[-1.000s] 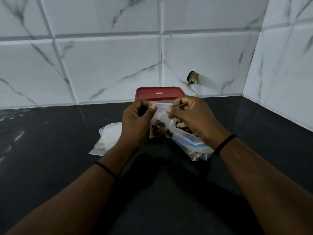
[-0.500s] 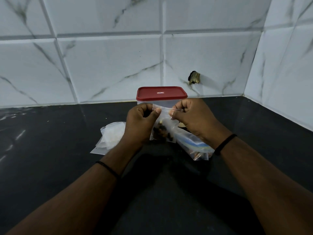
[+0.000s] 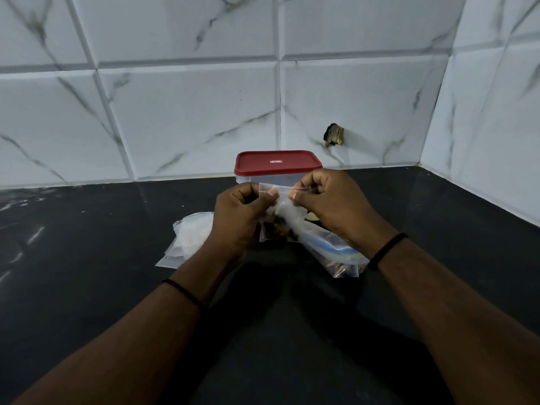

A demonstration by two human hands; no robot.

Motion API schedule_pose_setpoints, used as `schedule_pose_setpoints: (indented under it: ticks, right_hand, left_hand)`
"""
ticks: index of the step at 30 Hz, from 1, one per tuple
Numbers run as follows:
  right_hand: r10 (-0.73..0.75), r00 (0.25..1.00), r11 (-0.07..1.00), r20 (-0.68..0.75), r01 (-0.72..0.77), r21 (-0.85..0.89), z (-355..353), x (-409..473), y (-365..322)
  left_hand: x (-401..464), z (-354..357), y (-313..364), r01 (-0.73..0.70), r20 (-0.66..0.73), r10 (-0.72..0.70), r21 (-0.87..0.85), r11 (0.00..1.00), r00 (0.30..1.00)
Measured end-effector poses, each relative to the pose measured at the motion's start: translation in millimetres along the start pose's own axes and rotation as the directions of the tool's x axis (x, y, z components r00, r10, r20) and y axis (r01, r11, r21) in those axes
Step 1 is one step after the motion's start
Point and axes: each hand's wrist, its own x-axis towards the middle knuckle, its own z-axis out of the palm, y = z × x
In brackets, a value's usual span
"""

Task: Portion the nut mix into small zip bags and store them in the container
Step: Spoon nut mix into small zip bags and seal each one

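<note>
My left hand [image 3: 236,217] and right hand [image 3: 330,203] pinch the top of 1 small bag [image 3: 282,222] of nuts, held above the worktop [image 3: 87,287] in front of the container [image 3: 277,168] at its back edge.

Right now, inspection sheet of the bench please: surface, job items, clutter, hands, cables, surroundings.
Surface: black countertop, glossy, some light streaks at left.
Job's things: small zip bag with dark nut mix at its bottom, held above the counter; larger zip bag with a blue strip lies under the right hand; container with red lid on, behind the hands; pile of clear bags at left.
Clutter: nothing seen.
Grips: left hand and right hand each pinch the small bag's top edge.
Cables: nothing seen.
Surroundings: white marbled wall tiles; small brass fitting in the wall.
</note>
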Motion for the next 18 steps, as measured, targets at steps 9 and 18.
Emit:
schedule_pose_setpoints:
  ticks: [9,18]
  right_hand:
    - [0.015,1.0,1.0,0.002,-0.015,-0.017,-1.2,-1.7,-3.0]
    - [0.044,0.999,0.99,0.006,-0.044,0.131,-6.6,-1.1,-5.5]
  left_hand:
    - [-1.8,1.4,5.8,0.011,-0.014,-0.012,-0.039,0.999,1.0]
    - [-4.0,3.0,8.9,-0.025,-0.074,0.019,-0.08,0.997,0.997]
